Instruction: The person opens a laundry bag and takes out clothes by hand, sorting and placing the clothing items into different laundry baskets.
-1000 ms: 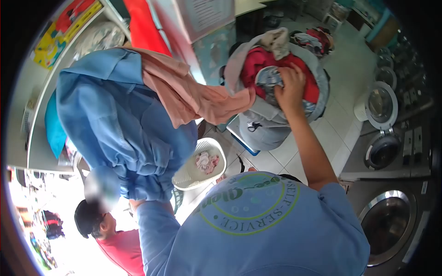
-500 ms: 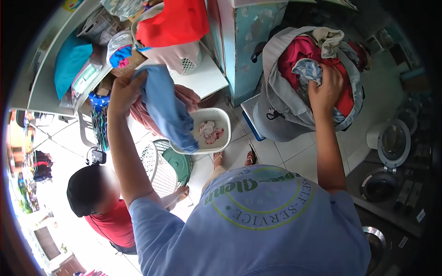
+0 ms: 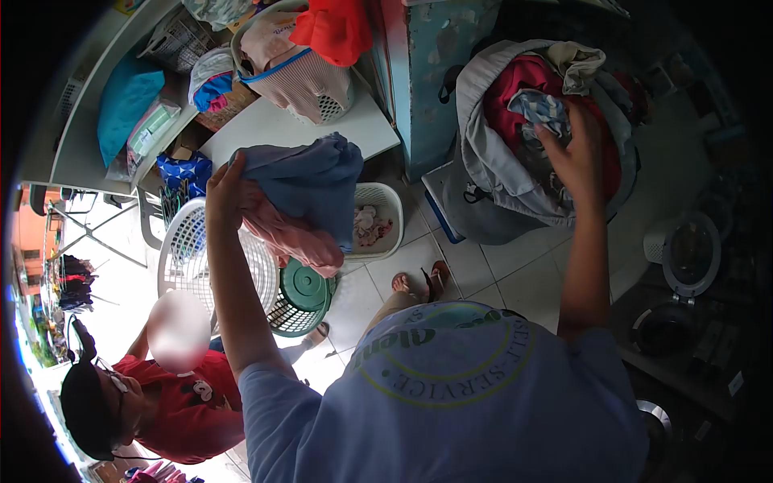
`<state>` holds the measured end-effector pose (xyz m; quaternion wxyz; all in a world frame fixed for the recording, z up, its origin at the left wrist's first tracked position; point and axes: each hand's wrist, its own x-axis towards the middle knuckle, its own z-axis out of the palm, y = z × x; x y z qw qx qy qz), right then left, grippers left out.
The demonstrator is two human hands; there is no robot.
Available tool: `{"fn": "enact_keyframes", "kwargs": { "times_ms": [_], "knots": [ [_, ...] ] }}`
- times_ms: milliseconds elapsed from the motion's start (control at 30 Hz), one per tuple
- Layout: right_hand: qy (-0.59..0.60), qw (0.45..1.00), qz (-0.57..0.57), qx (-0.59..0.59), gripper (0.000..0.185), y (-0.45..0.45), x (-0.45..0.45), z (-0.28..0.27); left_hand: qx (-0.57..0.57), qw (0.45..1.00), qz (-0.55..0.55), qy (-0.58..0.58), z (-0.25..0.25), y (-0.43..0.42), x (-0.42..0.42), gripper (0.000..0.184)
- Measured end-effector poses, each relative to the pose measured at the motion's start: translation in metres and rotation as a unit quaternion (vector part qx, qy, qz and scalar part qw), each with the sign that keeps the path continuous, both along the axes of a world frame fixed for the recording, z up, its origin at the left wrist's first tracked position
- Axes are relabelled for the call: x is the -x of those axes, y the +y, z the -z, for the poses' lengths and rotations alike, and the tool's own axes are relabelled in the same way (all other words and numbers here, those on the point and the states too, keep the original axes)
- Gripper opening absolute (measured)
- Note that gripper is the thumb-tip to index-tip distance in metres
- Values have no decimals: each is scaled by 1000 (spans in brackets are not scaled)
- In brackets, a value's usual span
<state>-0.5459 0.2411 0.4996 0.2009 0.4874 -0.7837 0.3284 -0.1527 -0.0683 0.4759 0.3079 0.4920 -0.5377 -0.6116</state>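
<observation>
My left hand [image 3: 225,191] is closed on the edge of a blue garment [image 3: 310,181], which hangs over a white laundry basket [image 3: 386,249]. A pink garment [image 3: 294,237] hangs from the same hand, below the blue one. Small pale and reddish cloths [image 3: 370,227] lie inside that basket. On the other side, my right hand [image 3: 578,153] reaches into a grey laundry bag [image 3: 483,173] full of clothes. Its thumb and fingers are spread around a blue-and-white patterned cloth [image 3: 535,109], touching the pile; some fingertips are hidden.
A person in a red shirt [image 3: 189,410] is at the lower left, near a large white basket [image 3: 181,249] and a green-lidded basket [image 3: 306,286]. A filled basket [image 3: 302,84] stands on the white shelf [image 3: 258,133]. Machines with round doors [image 3: 692,249] line the right.
The blue garment has swung up and spread, showing more of the pink one. My right hand's fingers have opened out. The red cloth covers less of the shelf basket. The other person has shifted.
</observation>
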Motion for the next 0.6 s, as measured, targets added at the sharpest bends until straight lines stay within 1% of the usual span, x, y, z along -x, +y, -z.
{"fn": "enact_keyframes", "kwargs": {
  "times_ms": [33, 100, 133, 167, 233, 267, 300, 367, 400, 433, 467, 533, 600],
  "knots": [
    [0, 1000, 4, 1, 42, 5, 1, -8, 1, 1000, 4, 0, 0, 1, 1, 30],
    [-87, 992, -91, 3, 38, 17, 7, -24, 0, 999, 12, -38, -1, 5, 3, 30],
    [-152, 986, -59, 14, 34, 26, 9, -29, -20, 999, 29, -38, -4, 6, 2, 30],
    [-149, 987, -57, 15, 34, 35, 16, -30, -19, 999, 31, -35, -7, 8, 2, 30],
    [-41, 990, 76, 107, 33, 51, 36, -28, -83, 995, 34, 34, -15, 13, 2, 31],
    [-39, 990, 77, 108, 33, 58, 43, -25, -118, 987, 87, 60, -1, -4, -10, 32],
    [-48, 990, 93, 95, 36, 63, 51, -19, -118, 987, 89, 62, -3, -5, -11, 32],
    [-59, 989, 113, 81, 38, 70, 62, 8, -189, 963, 104, 161, -10, -1, -13, 34],
    [-73, 985, 152, 28, 42, 69, 67, 31, -169, 960, 116, 191, -14, 1, -15, 35],
    [-88, 977, 190, -26, 46, 67, 65, 40, -168, 960, 119, 190, -14, -3, -20, 35],
    [-72, 977, 196, -40, 51, 69, 67, 42, -196, 949, 132, 210, -12, -7, -26, 36],
    [-71, 978, 195, -32, 50, 70, 73, 45, -234, 929, 148, 244, -8, -14, -33, 39],
    [-70, 978, 197, -24, 49, 69, 73, 46, -228, 929, 148, 253, -5, -18, -35, 39]
  ]
}}
